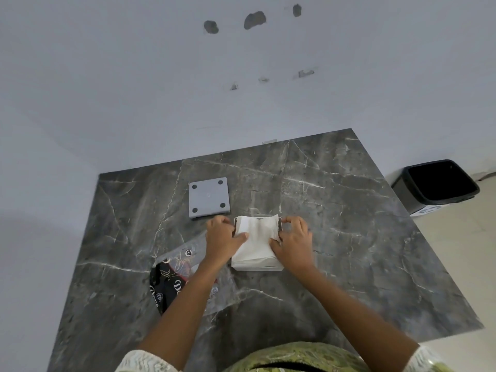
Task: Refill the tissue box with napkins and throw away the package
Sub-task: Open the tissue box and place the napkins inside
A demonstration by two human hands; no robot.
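Note:
A white stack of napkins (256,241) sits in the open tissue box (271,268) in the middle of the dark marble table (362,237). My left hand (221,238) presses on the stack's left side, fingers over the box's left edge. My right hand (292,242) presses on the right side, fingertips at the far right corner. The box's grey square lid (209,197), with a round pad at each corner, lies flat just beyond my left hand. The napkin package (174,275), clear plastic with black print, lies crumpled under my left forearm.
A black waste bin (436,183) with a dark liner stands on the tiled floor past the table's right edge. A pale wall with dark patches rises behind the table. The table's far edge meets that wall.

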